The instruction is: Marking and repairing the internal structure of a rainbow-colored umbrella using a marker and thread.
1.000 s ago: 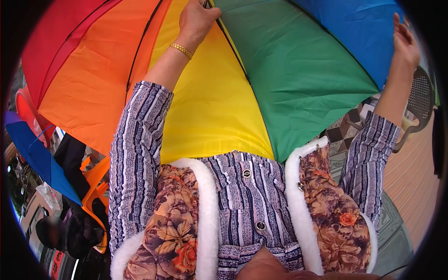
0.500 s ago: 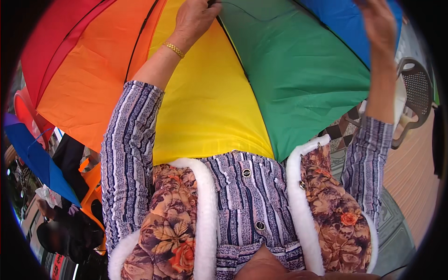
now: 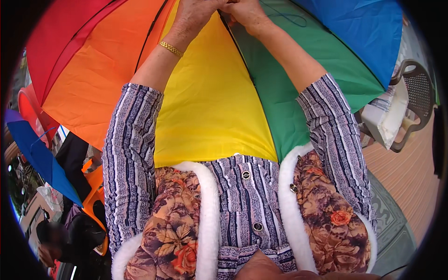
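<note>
An open umbrella (image 3: 212, 102) with red, orange, yellow, green and blue panels spreads across my lap, its inner side with dark ribs facing me. My left hand (image 3: 198, 16) is closed on a rib at the seam between the yellow and green panels. Against its fingertips, my right hand (image 3: 247, 15) is pinched at the same rib; what it holds is too small or hidden to name. A thin dark blue thread (image 3: 291, 19) loops over the green panel beside my right hand. The top edge of the picture cuts off part of both hands.
A grey-brown chair with a perforated back (image 3: 417, 88) stands at the right, a white foam box (image 3: 389, 114) by it. At the left are another umbrella, blue (image 3: 44, 156), a red chair (image 3: 35, 109), an orange chair (image 3: 95, 186) and a person in dark clothes (image 3: 84, 228).
My right hand has come in from the far right to meet my left hand at the rib. The thread, drawn out toward the right before, now hangs in a slack loop.
</note>
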{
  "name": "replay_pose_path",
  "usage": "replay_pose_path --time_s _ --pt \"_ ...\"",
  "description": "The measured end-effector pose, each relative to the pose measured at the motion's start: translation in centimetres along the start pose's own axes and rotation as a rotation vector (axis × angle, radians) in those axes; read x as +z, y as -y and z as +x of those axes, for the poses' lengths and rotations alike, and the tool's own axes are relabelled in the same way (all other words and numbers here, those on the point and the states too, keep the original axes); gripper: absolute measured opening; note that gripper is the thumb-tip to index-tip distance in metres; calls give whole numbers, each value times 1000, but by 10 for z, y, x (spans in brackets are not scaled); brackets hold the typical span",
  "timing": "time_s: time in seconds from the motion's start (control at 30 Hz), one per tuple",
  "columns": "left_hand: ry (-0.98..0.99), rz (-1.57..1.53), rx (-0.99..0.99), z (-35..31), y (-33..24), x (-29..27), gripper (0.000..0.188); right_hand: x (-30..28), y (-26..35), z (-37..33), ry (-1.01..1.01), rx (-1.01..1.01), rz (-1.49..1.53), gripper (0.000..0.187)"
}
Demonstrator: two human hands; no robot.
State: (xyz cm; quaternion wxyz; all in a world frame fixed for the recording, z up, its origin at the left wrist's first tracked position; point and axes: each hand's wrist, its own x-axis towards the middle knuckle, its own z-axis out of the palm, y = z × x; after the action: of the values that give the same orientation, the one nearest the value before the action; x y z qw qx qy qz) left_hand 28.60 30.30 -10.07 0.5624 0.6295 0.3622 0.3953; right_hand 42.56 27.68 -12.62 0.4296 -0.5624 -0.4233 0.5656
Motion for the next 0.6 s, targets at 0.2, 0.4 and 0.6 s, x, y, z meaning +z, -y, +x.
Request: replay_pose_path --time_s 0.2,0.4,0.6 --pt "-97 -198 -251 3 27 -23 10 7 1 -14 -48 96 354 8" --pt "-124 489 113 -11 16 -9 12 -91 41 -56 142 345 -7 7" --pt "-5 920 250 -17 -2 -4 15 -361 96 -98 98 -310 1004 15"
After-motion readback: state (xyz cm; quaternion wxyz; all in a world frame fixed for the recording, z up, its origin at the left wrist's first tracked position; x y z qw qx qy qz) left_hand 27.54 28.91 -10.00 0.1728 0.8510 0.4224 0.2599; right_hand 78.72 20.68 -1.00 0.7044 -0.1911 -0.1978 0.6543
